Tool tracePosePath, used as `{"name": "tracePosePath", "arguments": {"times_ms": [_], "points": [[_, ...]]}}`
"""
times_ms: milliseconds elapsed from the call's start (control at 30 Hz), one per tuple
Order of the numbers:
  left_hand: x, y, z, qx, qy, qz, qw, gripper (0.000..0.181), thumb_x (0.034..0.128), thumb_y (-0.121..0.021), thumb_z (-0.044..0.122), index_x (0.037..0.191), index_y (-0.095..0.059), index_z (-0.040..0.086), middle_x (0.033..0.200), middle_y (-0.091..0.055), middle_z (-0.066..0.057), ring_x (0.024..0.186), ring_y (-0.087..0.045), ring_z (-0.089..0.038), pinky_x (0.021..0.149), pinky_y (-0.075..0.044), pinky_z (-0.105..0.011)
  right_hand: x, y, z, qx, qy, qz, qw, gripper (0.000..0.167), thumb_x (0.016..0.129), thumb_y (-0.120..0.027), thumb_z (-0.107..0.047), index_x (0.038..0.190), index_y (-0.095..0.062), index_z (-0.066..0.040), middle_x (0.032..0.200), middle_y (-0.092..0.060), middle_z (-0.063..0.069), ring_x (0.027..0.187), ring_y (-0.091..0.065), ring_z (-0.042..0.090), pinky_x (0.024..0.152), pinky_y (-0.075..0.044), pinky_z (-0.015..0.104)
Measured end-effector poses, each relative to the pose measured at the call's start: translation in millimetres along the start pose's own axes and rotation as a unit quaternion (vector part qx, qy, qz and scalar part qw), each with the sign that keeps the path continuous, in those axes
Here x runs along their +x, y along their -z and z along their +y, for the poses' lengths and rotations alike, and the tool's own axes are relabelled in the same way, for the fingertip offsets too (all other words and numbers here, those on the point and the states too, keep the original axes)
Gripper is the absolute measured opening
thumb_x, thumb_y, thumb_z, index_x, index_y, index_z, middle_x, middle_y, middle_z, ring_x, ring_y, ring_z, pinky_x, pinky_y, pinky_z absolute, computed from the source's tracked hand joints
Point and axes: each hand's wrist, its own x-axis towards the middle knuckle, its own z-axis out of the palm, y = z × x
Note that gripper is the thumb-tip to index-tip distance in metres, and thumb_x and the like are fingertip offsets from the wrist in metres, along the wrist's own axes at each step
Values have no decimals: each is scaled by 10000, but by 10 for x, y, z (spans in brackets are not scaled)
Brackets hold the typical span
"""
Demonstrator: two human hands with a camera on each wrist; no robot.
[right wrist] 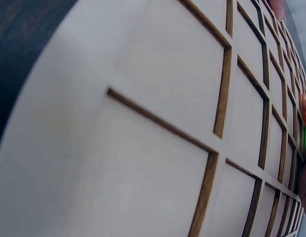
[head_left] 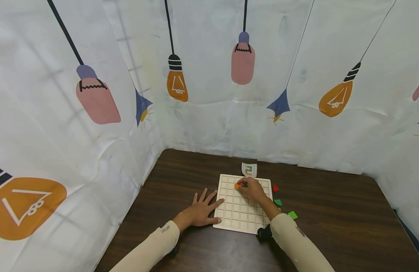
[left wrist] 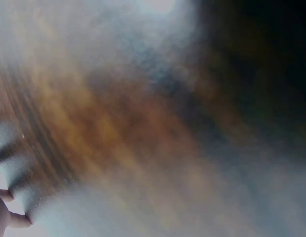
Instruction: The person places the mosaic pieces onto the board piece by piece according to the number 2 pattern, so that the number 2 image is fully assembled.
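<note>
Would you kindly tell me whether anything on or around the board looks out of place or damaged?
Nothing looks spilled or damaged. Right of the board, a red piece, a dark green piece and a light green piece lie loose on the table at differing angles, which looks slightly untidy but may be deliberate.

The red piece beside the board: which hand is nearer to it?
The right. The right hand is over the board, close to the red piece; the left hand is farther off, at the board's opposite edge.
</note>
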Motion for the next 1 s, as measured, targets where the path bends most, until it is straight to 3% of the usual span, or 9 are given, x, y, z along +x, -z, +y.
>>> {"name": "tracePosePath", "arguments": {"times_ms": [567, 800, 1000], "points": [[-4, 8, 5, 9, 5, -32, 10000, 772, 967, -409, 720, 1615, -197, 358, 1698, -97, -81, 1532, -49, -489, 1122, -141, -760, 7, -20, 22, -196, 2, 37, 9998, 166, 898, -774, -177, 1059, -779, -136, 962, -698, 19, 908, -648, 193, 790, -540, 418], [-8, 9, 8, 28, 38, -54, 10000, 783, 961, -414, 726, 1615, -197, 355, 1695, -110, -88, 1533, -48, -484, 1121, -148, -759, -32, 12, 27, 61, 128, 0, 9999, 229, 892, -774, -158, 1108, -742, -88, 914, -675, 11, 843, -624, 169, 743, -512, 377], [3, 2, -2, 39, 31, -41, 10000, 778, 964, -405, 727, 1616, -187, 363, 1696, -105, -85, 1533, -44, -485, 1121, -142, -759, -110, 122, 33, 332, 152, -29, 9993, 312, 914, -754, -178, 1192, -703, -45, 967, -687, 55, 826, -632, 174, 668, -493, 336]]}}
